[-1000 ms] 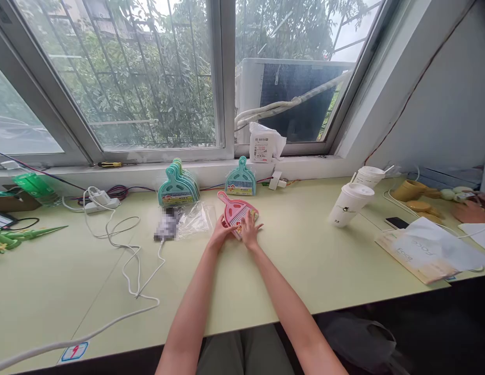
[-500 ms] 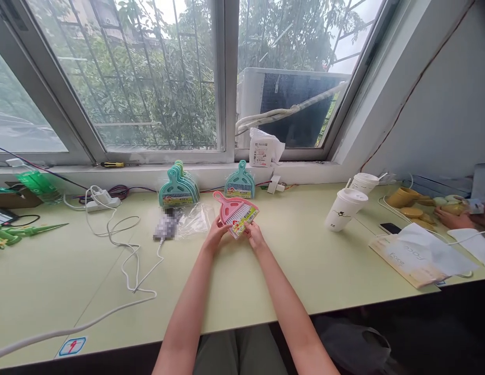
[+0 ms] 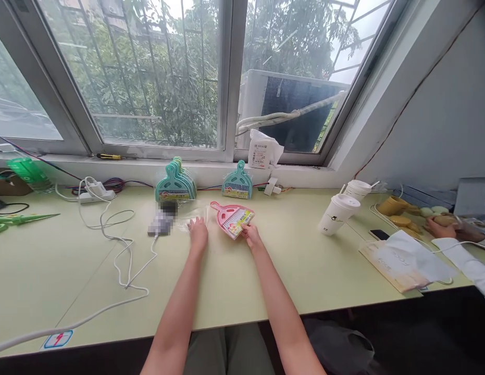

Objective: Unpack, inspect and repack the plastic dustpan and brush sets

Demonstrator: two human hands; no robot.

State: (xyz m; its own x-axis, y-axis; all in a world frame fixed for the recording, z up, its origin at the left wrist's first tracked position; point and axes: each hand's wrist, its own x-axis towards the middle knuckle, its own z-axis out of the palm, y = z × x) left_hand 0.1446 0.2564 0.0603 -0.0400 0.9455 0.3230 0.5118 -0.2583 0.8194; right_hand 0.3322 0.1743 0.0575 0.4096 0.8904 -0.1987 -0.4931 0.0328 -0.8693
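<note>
My right hand [image 3: 253,236] grips the lower right corner of a pink toy dustpan [image 3: 222,212] with a small brush set in it and a printed yellow label. The dustpan is tilted, its handle toward the window. My left hand [image 3: 198,234] is off the dustpan, its fingers apart and resting on the near right part of a clear plastic bag [image 3: 183,211] on the table. Behind, several teal dustpan sets [image 3: 175,182] lean in a row against the wall, with another teal dustpan set [image 3: 237,181] to their right.
A blurred-out device [image 3: 161,221] on a white cable lies left of the bag. A power strip [image 3: 96,194] stands farther left. To the right are white lidded cups [image 3: 338,213], a phone [image 3: 378,235] and a tissue pack [image 3: 386,263]. Another person's hands [image 3: 441,229] work at far right.
My left hand has let go of the pink dustpan and moved left onto the plastic bag. My right hand keeps its hold on the dustpan. The view has shifted slightly.
</note>
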